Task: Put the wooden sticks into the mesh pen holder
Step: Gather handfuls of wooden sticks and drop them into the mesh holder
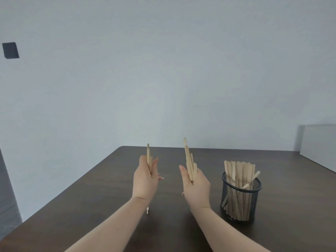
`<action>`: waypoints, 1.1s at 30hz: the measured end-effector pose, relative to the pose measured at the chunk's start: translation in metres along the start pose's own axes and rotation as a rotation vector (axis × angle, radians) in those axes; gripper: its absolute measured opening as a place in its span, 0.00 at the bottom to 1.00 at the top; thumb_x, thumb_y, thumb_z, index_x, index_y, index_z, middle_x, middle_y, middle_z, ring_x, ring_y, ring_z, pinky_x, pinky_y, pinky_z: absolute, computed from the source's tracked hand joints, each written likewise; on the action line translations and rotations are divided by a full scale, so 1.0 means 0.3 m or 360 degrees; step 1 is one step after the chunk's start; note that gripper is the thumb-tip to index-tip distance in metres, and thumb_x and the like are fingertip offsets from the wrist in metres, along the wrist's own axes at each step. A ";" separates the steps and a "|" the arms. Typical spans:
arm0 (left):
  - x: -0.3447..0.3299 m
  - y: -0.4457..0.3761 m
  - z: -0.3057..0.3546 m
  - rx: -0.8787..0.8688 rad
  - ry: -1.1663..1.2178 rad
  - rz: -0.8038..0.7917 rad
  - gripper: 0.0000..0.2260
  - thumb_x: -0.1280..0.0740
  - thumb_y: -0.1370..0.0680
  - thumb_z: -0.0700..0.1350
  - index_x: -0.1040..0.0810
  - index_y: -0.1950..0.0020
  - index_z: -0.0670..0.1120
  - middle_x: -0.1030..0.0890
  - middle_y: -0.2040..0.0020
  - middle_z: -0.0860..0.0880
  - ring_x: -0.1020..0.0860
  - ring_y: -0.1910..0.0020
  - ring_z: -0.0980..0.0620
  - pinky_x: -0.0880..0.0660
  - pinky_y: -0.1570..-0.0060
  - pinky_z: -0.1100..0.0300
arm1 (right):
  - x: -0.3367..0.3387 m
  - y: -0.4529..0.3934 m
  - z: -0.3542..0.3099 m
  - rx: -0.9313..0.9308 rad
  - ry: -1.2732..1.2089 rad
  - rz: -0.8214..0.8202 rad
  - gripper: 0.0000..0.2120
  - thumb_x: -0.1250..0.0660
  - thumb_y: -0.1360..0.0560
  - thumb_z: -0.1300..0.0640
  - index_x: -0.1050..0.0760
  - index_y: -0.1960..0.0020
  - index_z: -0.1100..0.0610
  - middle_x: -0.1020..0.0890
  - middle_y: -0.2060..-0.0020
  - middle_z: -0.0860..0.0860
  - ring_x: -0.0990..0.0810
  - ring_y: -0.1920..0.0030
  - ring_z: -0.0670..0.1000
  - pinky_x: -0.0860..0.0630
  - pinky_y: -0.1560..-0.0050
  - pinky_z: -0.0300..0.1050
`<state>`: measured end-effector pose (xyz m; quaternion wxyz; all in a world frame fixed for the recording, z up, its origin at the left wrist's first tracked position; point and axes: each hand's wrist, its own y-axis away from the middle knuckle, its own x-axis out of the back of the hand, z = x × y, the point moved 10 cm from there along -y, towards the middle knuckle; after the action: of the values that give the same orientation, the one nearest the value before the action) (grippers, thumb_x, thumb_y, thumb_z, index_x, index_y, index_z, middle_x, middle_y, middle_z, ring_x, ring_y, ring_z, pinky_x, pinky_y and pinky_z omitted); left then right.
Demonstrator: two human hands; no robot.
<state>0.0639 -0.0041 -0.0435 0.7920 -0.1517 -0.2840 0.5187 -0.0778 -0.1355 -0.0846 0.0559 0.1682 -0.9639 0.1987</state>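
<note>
My left hand [144,179] grips a small bundle of pale wooden sticks [148,155] upright above the dark table [91,197]; their lower ends show below my wrist. My right hand [197,186] holds a second bundle of wooden sticks [188,159], leaning slightly left. To the right of that hand stands the black mesh pen holder [241,199], filled with several wooden sticks [240,171] that stick out over its rim. Both hands are raised above the tabletop, left of the holder.
A white box or panel [318,142] rests at the table's far right edge. A dark square plate [10,50] hangs on the pale wall at the left. The table's left edge runs diagonally toward me.
</note>
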 end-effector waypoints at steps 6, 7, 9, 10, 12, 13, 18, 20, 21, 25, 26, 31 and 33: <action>-0.003 0.032 -0.036 0.0005 0.0042 0.0104 0.09 0.42 0.19 0.46 0.37 0.39 0.53 0.25 0.64 0.49 0.27 0.68 0.48 0.25 0.61 0.52 | 0.000 -0.001 0.008 0.0009 -0.0036 0.0034 0.16 0.35 0.25 0.42 0.30 0.66 0.50 0.27 0.71 0.48 0.21 0.64 0.55 0.18 0.59 0.57; -0.001 0.036 -0.033 0.0007 0.0035 0.0126 0.08 0.40 0.19 0.47 0.36 0.41 0.53 0.25 0.65 0.50 0.27 0.68 0.49 0.27 0.63 0.54 | -0.001 -0.002 0.009 0.0009 -0.0041 0.0038 0.16 0.35 0.25 0.42 0.29 0.66 0.50 0.27 0.72 0.47 0.21 0.64 0.55 0.18 0.59 0.56; -0.004 0.042 -0.033 0.0037 0.0004 0.0152 0.06 0.38 0.20 0.48 0.33 0.51 0.48 0.29 0.69 0.53 0.30 0.70 0.50 0.31 0.67 0.57 | -0.001 -0.004 0.006 0.0016 -0.0032 0.0048 0.16 0.35 0.25 0.43 0.30 0.66 0.50 0.27 0.72 0.46 0.22 0.66 0.53 0.18 0.59 0.55; -0.007 0.045 -0.039 0.0069 -0.0016 0.0156 0.10 0.37 0.20 0.49 0.34 0.58 0.46 0.30 0.70 0.52 0.32 0.71 0.49 0.33 0.69 0.57 | 0.003 -0.005 0.003 0.0029 -0.0024 0.0055 0.16 0.35 0.25 0.43 0.31 0.67 0.50 0.28 0.73 0.46 0.24 0.67 0.51 0.19 0.61 0.52; -0.014 0.052 -0.062 0.0175 -0.0035 0.0152 0.18 0.38 0.21 0.51 0.38 0.66 0.46 0.33 0.72 0.51 0.35 0.72 0.49 0.35 0.70 0.59 | 0.011 -0.007 -0.008 0.0067 0.0010 0.0060 0.18 0.35 0.24 0.45 0.33 0.68 0.51 0.29 0.73 0.46 0.29 0.69 0.47 0.25 0.66 0.41; -0.016 0.055 -0.072 0.0216 -0.0042 0.0155 0.20 0.38 0.21 0.52 0.40 0.68 0.46 0.34 0.73 0.51 0.36 0.72 0.49 0.36 0.70 0.58 | 0.013 -0.009 -0.008 0.0079 0.0026 0.0059 0.18 0.35 0.24 0.45 0.34 0.68 0.51 0.30 0.73 0.46 0.30 0.70 0.47 0.29 0.67 0.39; -0.032 0.052 -0.073 0.0313 0.0053 0.0153 0.23 0.37 0.22 0.54 0.41 0.70 0.45 0.36 0.74 0.50 0.38 0.72 0.51 0.37 0.71 0.59 | -0.003 -0.011 0.023 0.0007 0.0025 -0.0006 0.17 0.34 0.25 0.44 0.32 0.66 0.53 0.28 0.72 0.47 0.26 0.68 0.52 0.21 0.62 0.51; -0.055 0.042 -0.070 0.0342 0.0058 0.0079 0.24 0.38 0.22 0.57 0.41 0.69 0.44 0.34 0.75 0.49 0.35 0.75 0.51 0.34 0.73 0.60 | -0.004 -0.011 0.023 0.0013 0.0045 -0.0027 0.18 0.35 0.24 0.44 0.33 0.67 0.54 0.29 0.72 0.47 0.29 0.69 0.49 0.25 0.64 0.45; -0.072 0.039 -0.071 0.0362 0.0037 0.0015 0.24 0.39 0.22 0.59 0.39 0.69 0.44 0.32 0.75 0.47 0.32 0.78 0.52 0.31 0.74 0.61 | -0.004 -0.011 0.019 0.0029 0.0071 -0.0036 0.19 0.36 0.23 0.45 0.34 0.67 0.54 0.30 0.72 0.47 0.31 0.70 0.48 0.29 0.66 0.42; -0.123 0.044 -0.073 0.0421 -0.0036 -0.0157 0.23 0.41 0.22 0.60 0.39 0.68 0.44 0.30 0.74 0.47 0.29 0.81 0.51 0.31 0.79 0.64 | -0.012 -0.007 -0.001 0.0046 0.0122 -0.0092 0.20 0.38 0.22 0.45 0.36 0.67 0.54 0.32 0.72 0.47 0.34 0.71 0.46 0.35 0.68 0.38; -0.127 0.040 -0.065 0.0427 -0.0031 -0.0156 0.23 0.41 0.21 0.60 0.40 0.68 0.45 0.32 0.74 0.48 0.31 0.80 0.50 0.32 0.78 0.64 | -0.011 -0.008 -0.015 0.0061 0.0127 -0.0096 0.20 0.39 0.22 0.45 0.37 0.67 0.54 0.32 0.72 0.47 0.34 0.71 0.46 0.35 0.68 0.37; -0.130 -0.014 0.060 0.0399 0.0078 -0.0066 0.22 0.42 0.20 0.53 0.42 0.71 0.46 0.37 0.74 0.51 0.39 0.75 0.52 0.40 0.72 0.59 | 0.054 -0.050 -0.161 0.0174 0.0099 -0.0048 0.22 0.40 0.21 0.47 0.41 0.70 0.54 0.35 0.74 0.47 0.36 0.73 0.46 0.38 0.71 0.37; -0.142 -0.034 0.159 0.0321 0.0195 -0.0059 0.22 0.41 0.20 0.53 0.42 0.71 0.47 0.38 0.75 0.52 0.39 0.75 0.52 0.41 0.72 0.59 | 0.105 -0.081 -0.237 0.0203 -0.0014 -0.0020 0.23 0.38 0.22 0.47 0.41 0.70 0.54 0.35 0.75 0.48 0.36 0.73 0.48 0.38 0.69 0.42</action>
<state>0.0296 -0.0495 -0.0125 0.8285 -0.0974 -0.1842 0.5198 -0.0958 -0.1375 -0.0051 0.0421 0.1784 -0.9484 0.2586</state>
